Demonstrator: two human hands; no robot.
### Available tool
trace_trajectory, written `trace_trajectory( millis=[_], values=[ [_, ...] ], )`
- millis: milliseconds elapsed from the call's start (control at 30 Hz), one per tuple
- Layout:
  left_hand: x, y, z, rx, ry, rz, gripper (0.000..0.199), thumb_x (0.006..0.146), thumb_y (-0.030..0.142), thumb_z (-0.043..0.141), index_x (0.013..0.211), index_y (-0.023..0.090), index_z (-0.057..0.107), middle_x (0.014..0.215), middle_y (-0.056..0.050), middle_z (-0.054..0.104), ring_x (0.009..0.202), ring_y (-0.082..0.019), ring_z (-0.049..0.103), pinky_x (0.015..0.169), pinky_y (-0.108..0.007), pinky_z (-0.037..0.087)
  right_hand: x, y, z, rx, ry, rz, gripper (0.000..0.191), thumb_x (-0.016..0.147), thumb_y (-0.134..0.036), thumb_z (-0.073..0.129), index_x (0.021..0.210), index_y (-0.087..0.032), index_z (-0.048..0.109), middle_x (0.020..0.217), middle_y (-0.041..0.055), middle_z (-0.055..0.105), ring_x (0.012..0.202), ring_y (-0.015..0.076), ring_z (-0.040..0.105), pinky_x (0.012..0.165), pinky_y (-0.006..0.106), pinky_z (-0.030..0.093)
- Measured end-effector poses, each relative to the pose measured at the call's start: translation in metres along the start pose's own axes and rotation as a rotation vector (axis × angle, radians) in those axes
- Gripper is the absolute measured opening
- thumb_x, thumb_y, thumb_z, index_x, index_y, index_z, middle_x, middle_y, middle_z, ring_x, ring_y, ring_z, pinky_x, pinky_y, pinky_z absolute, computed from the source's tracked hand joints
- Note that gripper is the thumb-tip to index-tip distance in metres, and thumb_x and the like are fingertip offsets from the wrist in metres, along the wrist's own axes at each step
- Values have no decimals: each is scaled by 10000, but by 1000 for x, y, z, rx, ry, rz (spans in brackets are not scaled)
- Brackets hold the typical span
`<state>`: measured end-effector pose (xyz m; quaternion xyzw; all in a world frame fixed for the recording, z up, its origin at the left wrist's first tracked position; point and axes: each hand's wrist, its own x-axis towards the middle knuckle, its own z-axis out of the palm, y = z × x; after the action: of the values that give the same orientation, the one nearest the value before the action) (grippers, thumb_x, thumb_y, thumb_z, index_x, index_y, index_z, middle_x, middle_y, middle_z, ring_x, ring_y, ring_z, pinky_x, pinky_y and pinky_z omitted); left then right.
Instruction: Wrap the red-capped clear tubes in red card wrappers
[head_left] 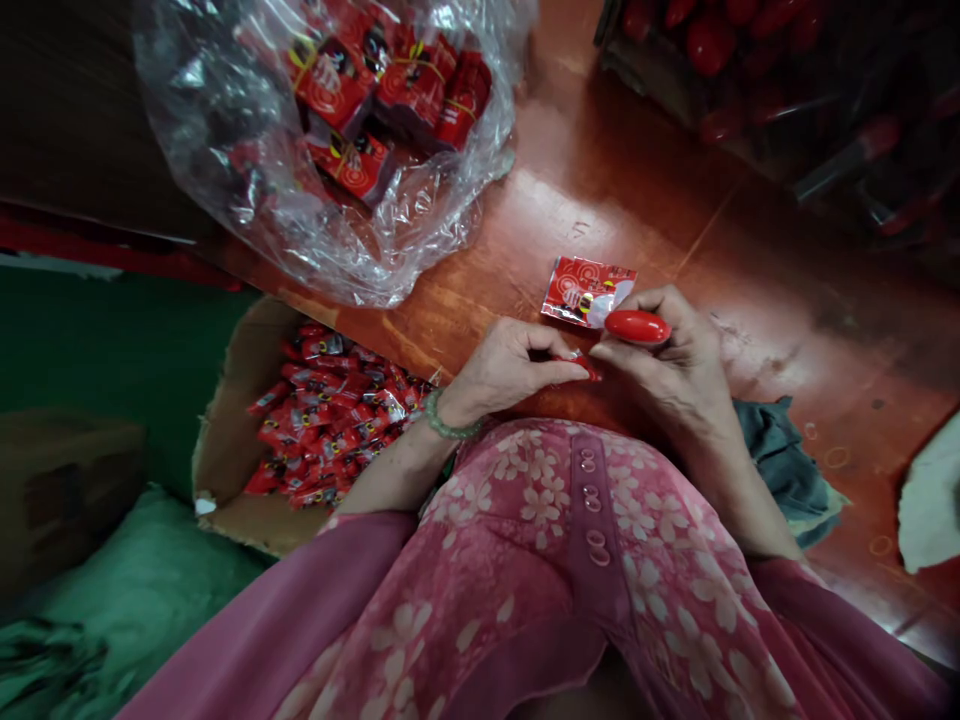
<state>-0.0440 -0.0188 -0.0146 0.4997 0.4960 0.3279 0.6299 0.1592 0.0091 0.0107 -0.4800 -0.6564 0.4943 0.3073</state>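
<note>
My right hand is closed around a glossy red oval piece, with its rounded top facing up. Whatever part of it lies inside my palm is hidden. The thumb and fingers of my left hand pinch a small crinkled red wrapper, close to my right fingertips. Just beyond both hands, a flat red printed wrapper lies on the table, its right edge near the red piece and partly covered by my right hand.
At the back left, a clear plastic bag holds rubber-banded stacks of red wrappers. A cardboard box beside the table contains many wrapped red pieces. More red pieces fill a dark container at the upper right. Dark cloth lies right of me.
</note>
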Motion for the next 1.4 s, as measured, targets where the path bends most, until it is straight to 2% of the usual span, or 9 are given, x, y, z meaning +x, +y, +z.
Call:
trace_trajectory(
  millis=[133, 300, 467, 567, 733, 967, 1200, 1400],
  values=[
    [-2, -4, 2, -38, 123, 89, 279, 723, 429, 867, 700, 164, 782, 717, -42, 777, 624, -131, 678, 627, -232, 517, -3, -3, -29, -37, -48, 29, 268, 916, -456, 695, 1099, -278, 613, 902, -5, 642, 720, 157, 582, 671, 301, 503],
    [-3, -4, 3, 12, 245, 358, 179, 732, 334, 883, 735, 181, 790, 732, -43, 783, 635, -123, 695, 639, -225, 543, -9, -18, -44, -72, -96, 33, 182, 956, -413, 648, 1055, -263, 679, 883, 6, 659, 748, 168, 610, 697, 304, 510],
    [-3, -4, 2, 99, 265, 506, 112, 746, 265, 873, 759, 191, 790, 731, -35, 782, 649, -125, 704, 654, -232, 553, -7, -24, -41, -137, -202, -58, 162, 955, -354, 655, 1042, -234, 719, 884, 19, 704, 761, 172, 639, 717, 303, 505],
    [-4, -5, 1, 130, 252, 527, 116, 762, 266, 861, 754, 185, 779, 728, -34, 776, 651, -122, 699, 659, -237, 552, -5, -23, -41, -205, -275, -120, 183, 954, -353, 658, 1055, -220, 731, 873, 28, 716, 742, 167, 644, 700, 294, 496],
    [-6, -9, 3, 194, 211, 549, 133, 800, 286, 832, 767, 174, 768, 738, -42, 773, 667, -120, 691, 651, -235, 536, 0, -25, -42, -301, -403, -136, 231, 987, -370, 609, 1087, -214, 747, 946, 50, 748, 807, 180, 690, 739, 294, 517],
    [-10, -13, 6, 219, 110, 424, 190, 824, 357, 806, 786, 172, 782, 734, -48, 764, 644, -124, 671, 650, -246, 520, 8, -28, -45, -317, -588, -110, 269, 989, -366, 602, 1130, -208, 768, 1004, 72, 784, 864, 207, 721, 802, 315, 529],
    [-12, -14, 10, 114, -36, 222, 182, 836, 384, 776, 874, 214, 827, 844, -54, 805, 712, -146, 708, 708, -250, 531, 11, -17, -43, -398, -737, -74, 322, 995, -398, 569, 1180, -222, 765, 986, 77, 777, 813, 207, 708, 740, 322, 504],
    [-9, -11, 8, 33, -140, 73, 206, 813, 372, 765, 895, 195, 833, 839, -35, 806, 707, -148, 701, 702, -234, 527, 15, -18, -41, -275, -722, -28, 306, 972, -429, 615, 1124, -218, 777, 988, 65, 794, 826, 199, 720, 755, 313, 516]
  ],
)
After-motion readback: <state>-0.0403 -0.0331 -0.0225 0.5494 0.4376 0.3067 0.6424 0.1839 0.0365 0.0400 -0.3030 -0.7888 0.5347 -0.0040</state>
